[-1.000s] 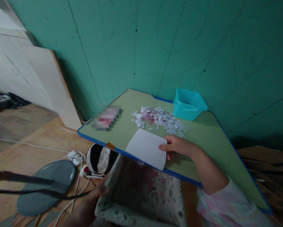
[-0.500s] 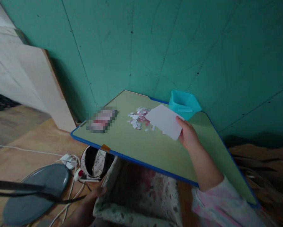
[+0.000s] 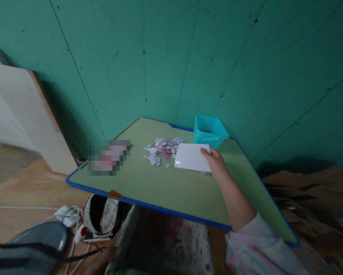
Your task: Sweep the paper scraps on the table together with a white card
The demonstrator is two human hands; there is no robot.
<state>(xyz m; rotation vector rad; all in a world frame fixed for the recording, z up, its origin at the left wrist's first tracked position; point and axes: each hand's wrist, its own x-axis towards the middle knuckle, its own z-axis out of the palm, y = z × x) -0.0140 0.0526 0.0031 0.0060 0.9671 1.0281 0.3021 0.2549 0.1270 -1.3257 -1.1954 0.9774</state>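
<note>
While the left hand lies low in the dim foreground at the edge of the floral cloth, too dark to tell whether its fingers are curled or spread, the work sits further up on the green table. There the person's right hand pinches the white card by its right end, thumb on top. The card lies nearly flat and low over the tabletop. Its left edge is just beside the paper scraps, a loose pile of white and pink bits with a few strays apart on the near side.

Judging from this, the card would serve best with its long edge pressed against the surface, since any gap would let thin scraps slip under. A slow, even stroke would suit better than a quick one, as such light bits scatter easily. The strays nearest the person would need their own pass.

Beyond the pile, the teal bin stands at the table's far edge against the teal wall, just behind the card, open side up.
</note>
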